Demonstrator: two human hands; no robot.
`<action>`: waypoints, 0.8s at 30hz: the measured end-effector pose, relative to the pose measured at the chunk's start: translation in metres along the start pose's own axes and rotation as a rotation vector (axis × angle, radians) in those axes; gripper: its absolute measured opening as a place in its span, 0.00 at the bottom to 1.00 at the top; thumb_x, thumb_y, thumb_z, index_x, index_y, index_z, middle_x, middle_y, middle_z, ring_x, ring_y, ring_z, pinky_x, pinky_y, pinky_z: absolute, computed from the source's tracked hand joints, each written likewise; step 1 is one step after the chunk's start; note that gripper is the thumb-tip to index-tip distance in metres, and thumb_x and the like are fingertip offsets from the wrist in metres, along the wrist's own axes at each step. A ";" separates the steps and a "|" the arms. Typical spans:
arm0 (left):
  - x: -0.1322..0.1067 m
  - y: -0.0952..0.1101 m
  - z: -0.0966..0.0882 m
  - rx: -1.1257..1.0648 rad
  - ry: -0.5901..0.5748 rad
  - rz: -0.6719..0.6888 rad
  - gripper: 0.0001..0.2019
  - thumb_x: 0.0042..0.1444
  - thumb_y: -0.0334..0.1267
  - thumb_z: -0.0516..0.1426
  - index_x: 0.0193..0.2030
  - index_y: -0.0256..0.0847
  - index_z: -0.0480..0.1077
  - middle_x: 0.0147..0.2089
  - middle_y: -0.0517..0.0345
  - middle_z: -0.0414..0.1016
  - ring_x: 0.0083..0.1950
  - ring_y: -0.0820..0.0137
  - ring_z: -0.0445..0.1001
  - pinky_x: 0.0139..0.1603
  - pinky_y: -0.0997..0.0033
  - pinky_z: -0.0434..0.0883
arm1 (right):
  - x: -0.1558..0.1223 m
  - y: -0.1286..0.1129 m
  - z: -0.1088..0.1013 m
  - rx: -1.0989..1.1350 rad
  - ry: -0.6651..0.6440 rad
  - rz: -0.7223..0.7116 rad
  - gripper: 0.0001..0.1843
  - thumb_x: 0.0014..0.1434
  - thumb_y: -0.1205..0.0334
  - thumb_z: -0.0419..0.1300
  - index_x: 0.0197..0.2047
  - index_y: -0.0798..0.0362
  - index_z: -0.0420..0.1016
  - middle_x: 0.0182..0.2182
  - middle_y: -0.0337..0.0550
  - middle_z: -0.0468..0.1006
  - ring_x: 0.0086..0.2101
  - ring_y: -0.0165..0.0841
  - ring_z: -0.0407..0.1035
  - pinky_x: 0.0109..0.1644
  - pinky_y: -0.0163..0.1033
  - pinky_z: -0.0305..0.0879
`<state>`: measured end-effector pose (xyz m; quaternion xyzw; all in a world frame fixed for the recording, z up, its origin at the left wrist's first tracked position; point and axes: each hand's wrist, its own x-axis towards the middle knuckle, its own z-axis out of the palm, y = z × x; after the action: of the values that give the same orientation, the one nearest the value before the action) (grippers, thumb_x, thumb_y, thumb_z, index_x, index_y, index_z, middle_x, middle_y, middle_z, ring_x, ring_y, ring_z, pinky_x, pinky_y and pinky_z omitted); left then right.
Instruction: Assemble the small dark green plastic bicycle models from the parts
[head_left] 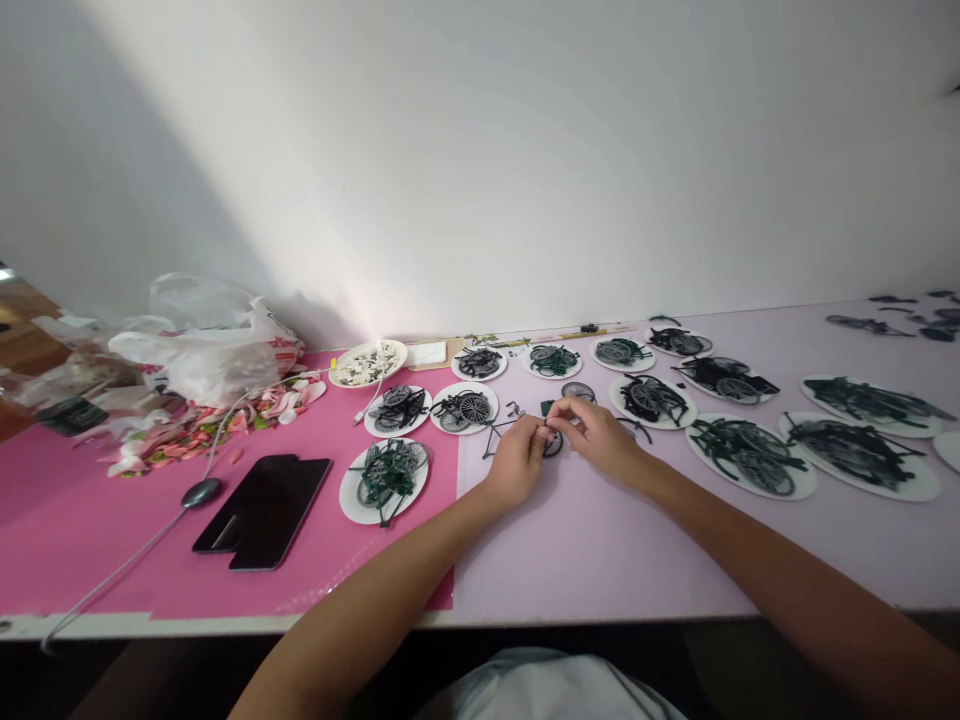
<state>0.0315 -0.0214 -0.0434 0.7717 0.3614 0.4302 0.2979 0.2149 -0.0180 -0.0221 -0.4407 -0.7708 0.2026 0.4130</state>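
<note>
Over the lilac part of the table, my left hand (519, 455) and my right hand (592, 428) meet, fingertips pinched together. A small dark part shows between them, too small and covered to name. Beneath and beside my left hand lies a thin grey model bicycle frame (491, 437), partly hidden by the fingers. A dark wheel (554, 446) shows just under the fingertips. Behind my right hand rests a grey spoked wheel (578, 390). A small dark green piece (547, 408) sits by the fingertips. Dark curved strips (639, 430) lie right of my right hand.
White plates of dark bicycle parts stand around, such as a left plate (352, 510) and a right plate (805, 482). Two dark-screened phones (274, 510), a cable with a grey puck (201, 493), pink petals (161, 440), plastic bags (214, 350) and a bowl (336, 372) occupy the left.
</note>
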 end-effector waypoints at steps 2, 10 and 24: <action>0.000 0.000 0.000 0.002 0.001 0.003 0.21 0.73 0.53 0.43 0.38 0.42 0.66 0.37 0.53 0.73 0.39 0.65 0.71 0.46 0.63 0.69 | 0.000 0.001 0.000 -0.015 0.000 -0.015 0.08 0.68 0.54 0.55 0.40 0.48 0.71 0.36 0.44 0.80 0.35 0.37 0.74 0.40 0.41 0.70; 0.000 -0.001 0.000 0.007 -0.001 0.021 0.20 0.73 0.52 0.43 0.38 0.42 0.66 0.37 0.52 0.74 0.39 0.65 0.72 0.46 0.64 0.69 | -0.001 0.002 0.001 -0.007 -0.006 -0.042 0.08 0.68 0.54 0.55 0.40 0.48 0.71 0.36 0.43 0.79 0.35 0.36 0.74 0.41 0.40 0.69; 0.000 -0.002 -0.001 0.028 -0.010 0.035 0.21 0.73 0.53 0.42 0.39 0.43 0.65 0.37 0.53 0.72 0.39 0.64 0.71 0.46 0.63 0.69 | -0.001 0.002 0.000 -0.008 -0.021 -0.009 0.10 0.69 0.51 0.56 0.40 0.48 0.72 0.37 0.43 0.79 0.35 0.36 0.73 0.41 0.41 0.70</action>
<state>0.0303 -0.0205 -0.0448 0.7841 0.3525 0.4263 0.2814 0.2164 -0.0178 -0.0236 -0.4367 -0.7779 0.2021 0.4042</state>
